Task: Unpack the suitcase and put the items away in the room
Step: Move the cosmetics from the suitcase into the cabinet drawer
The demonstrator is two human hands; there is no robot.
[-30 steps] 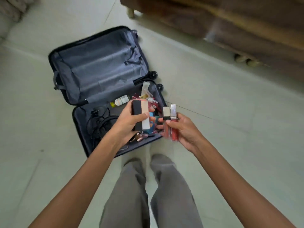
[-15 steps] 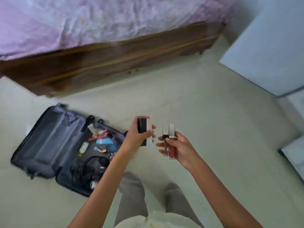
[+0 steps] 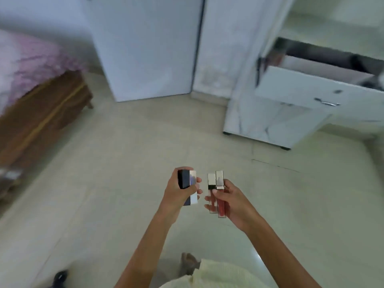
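above flr (image 3: 124,163): 1 box (image 3: 186,181), 2 tubes (image 3: 219,180)

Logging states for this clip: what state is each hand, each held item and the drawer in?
Left hand: grips the box.
Box: held upright, above the floor.
Right hand: holds two tubes.
Tubes: capped, side by side, upright.
Drawer: pulled open.

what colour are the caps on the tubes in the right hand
Silver caps on the tubes, head view.
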